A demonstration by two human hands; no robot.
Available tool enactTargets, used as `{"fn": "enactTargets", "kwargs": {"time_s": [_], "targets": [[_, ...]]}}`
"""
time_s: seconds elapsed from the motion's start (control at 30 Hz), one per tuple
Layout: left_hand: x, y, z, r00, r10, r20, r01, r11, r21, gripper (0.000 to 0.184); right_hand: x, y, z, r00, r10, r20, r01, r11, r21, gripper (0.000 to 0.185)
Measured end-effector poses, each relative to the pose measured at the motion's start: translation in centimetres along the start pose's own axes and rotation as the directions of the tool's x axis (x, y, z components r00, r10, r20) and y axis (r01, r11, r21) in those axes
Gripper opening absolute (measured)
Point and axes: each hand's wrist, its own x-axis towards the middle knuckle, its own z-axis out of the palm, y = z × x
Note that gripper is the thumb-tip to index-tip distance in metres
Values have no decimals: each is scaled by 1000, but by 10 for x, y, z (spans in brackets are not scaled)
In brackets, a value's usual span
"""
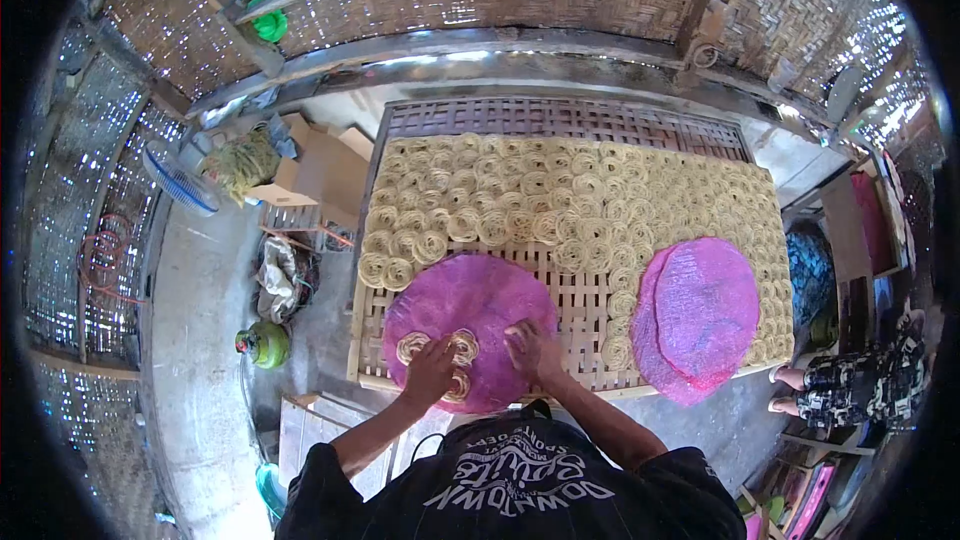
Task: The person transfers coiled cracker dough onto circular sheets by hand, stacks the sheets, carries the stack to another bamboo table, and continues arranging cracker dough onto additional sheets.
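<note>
"State of the grip?"

"Left hand: fingers lowered among three coils; grasp could not be determined. Right hand: fingers bent over the disc; grasp likewise could not be determined."

"Location of disc and coils?"

"The disc lay at the near left corner of the rack, projecting past the near edge. The three coils sat on the disc's left half."

"Surroundings?"

"Coil rows covered most of the rack, reaching its right edge. Two overlapping discs lay toward the near right corner, also overhanging the near edge."
</note>
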Motion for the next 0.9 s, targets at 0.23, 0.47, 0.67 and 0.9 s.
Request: {"fn": "enactTargets", "kwargs": {"time_s": [0.23,0.47,0.67,0.9], "targets": [[25,7,10,930,-355,-96,348,934,-82,43,-10,-31,17,995,-5,97,2,999,33,20],[49,-8,24,945,-326,21,325,935,-143,18,-23,-37,16,980,118,159,-132,988,82,28],[43,74,-6,938,-262,228,334,860,-386,20,-21,-39,11,789,336,514,-560,51,827,32],[57,87,17,960,226,-163,-278,821,-499,35,-22,28,-18,669,530,522,-700,212,682,27]]}}
